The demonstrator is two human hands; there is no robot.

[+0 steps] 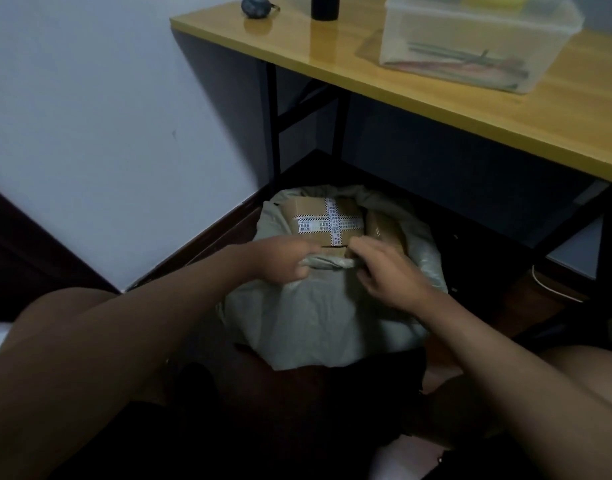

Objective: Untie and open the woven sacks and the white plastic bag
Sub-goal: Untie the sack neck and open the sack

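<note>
A pale woven sack [318,317] stands on the dark floor below the table, its mouth open and its rim rolled down. Inside lie a taped cardboard box [327,216] and a second brown box [384,228] to its right. My left hand [283,261] grips the near rim of the sack, fingers curled over the rolled edge. My right hand [384,268] holds the same rim just to the right, fingers curled on the fabric. The two hands are almost touching. No white plastic bag can be made out.
A yellow-topped table [505,109] on black legs [275,129] overhangs the sack at the upper right. On it stand a clear plastic bin [477,46], a black cylinder [325,6] and a small dark object [257,6]. A pale wall [107,133] is at the left.
</note>
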